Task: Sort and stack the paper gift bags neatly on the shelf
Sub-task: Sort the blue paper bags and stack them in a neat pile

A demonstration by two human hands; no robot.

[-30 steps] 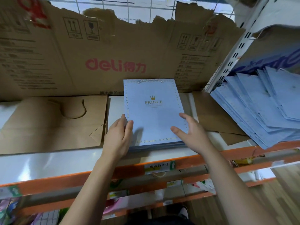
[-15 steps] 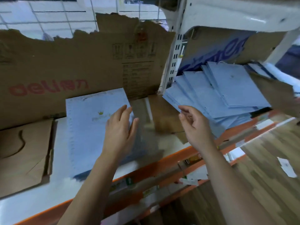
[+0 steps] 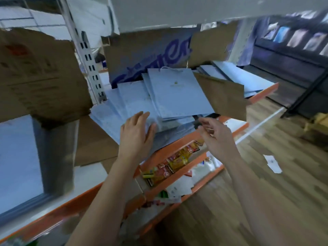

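Where your left hand (image 3: 137, 128) lies: palm down, fingers straight and spread, on the near edge of the loose blue bags (image 3: 177, 96) — gripping nothing.
Right hand (image 3: 215, 135): fingers loosely curled with nothing visible in them, just off the pile's front edge, above the orange shelf rim (image 3: 179, 148).
Loose blue bags: one fanned pile in the right-hand bay. Blur stops an exact count, but the top bag shows a white cord handle.
Brown bag (image 3: 225, 98): one, tilted against the pile's right side and overhanging the shelf front.
Further blue heap (image 3: 248, 80): one, behind the brown bag.
Sorted stack (image 3: 17, 157): one squared-up blue stack in the left-hand bay, well apart from both your hands.
Cardboard backs: two — a plain sheet (image 3: 40, 77) at left, and a purple-lettered sheet (image 3: 150, 55) behind the pile.
Since half a second ago: your left hand has left the sorted stack and crossed to the loose pile. Your right hand, then at the pile's near corner, now sits before its middle.
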